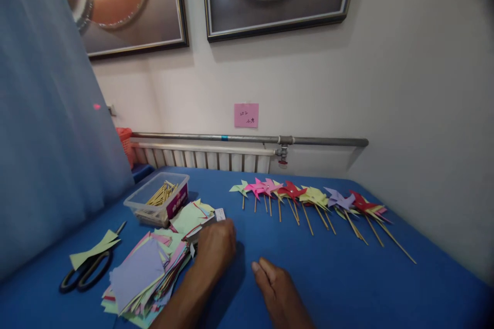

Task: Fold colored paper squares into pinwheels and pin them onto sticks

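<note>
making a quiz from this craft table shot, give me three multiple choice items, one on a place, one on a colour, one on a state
1. Where do the scissors lie?
A. left of the paper pile
B. among the pinwheels
C. in the plastic box

2. What colour is the table cover?
A. red
B. blue
C. white

3. How is the right hand?
A. gripping scissors
B. lifting a pinwheel
C. flat on the table, holding nothing

Answers:
1 A, they lie at the left edge beside the paper pile, partly under a green cut piece.
2 B, the cloth is blue all over.
3 C, its fingers lie stretched on the cloth, while the left hand rests at the pile's edge.
</note>
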The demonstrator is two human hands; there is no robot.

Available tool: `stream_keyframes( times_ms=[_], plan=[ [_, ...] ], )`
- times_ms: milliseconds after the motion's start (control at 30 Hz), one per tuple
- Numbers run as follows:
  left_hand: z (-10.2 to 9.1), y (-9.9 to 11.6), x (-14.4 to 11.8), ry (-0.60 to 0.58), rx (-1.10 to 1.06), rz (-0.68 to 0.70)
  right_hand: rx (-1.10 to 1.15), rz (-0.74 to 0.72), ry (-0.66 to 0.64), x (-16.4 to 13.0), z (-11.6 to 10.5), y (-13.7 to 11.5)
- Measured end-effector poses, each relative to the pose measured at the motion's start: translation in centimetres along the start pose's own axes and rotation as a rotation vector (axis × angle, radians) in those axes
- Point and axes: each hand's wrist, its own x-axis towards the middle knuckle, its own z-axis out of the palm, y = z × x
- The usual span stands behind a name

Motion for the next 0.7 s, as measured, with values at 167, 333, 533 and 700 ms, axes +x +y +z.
stream_keyframes(
  times_ms=[167, 333, 533, 700],
  plan=[
    [-2.8, -5.5, 1.2, 0.113, 0.065, -0.327, -0.014, 0.004, -0.029, -0.3, -0.1, -0.4],
    [-2.9, -7.9, 1.6, 0.093, 0.063, -0.365, -0.023, 0.030, -0.025, -0.4, -0.3, -0.2],
    [-2.4, -8.7, 1.6, 0.062, 0.072, -0.325, 0.008, 0.028, -0.099, -0.8, -0.1, -0.4],
    [-1.9, -9.9, 2.3, 0.001, 0.044, -0.300, -0.018, 0.011, -0.113, -1.0, 0.0, -0.7]
  ],
)
